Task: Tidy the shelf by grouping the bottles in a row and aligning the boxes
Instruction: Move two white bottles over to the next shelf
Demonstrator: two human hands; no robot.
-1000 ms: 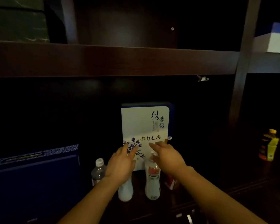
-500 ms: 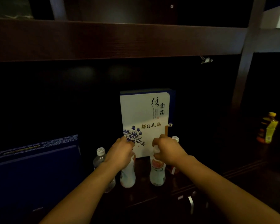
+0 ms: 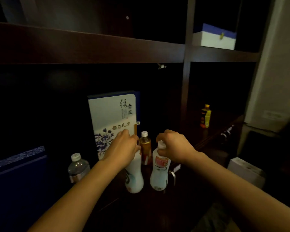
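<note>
Left hand [image 3: 124,146] gripping left white bottle [image 3: 134,176], right hand [image 3: 173,146] gripping right white bottle [image 3: 159,173], five bottles [image 3: 78,166] in all

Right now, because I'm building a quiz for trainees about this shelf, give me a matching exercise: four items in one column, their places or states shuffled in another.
Items:
1. clear water bottle
2. amber bottle
3. yellow-labelled bottle
4. red-labelled white bottle

Places or states:
A. gripped at the neck by the right hand
B. alone in the right compartment
C. farthest left, untouched
D. at the right edge of the flowered box

Pairs: 1-C, 2-D, 3-B, 4-A
</note>
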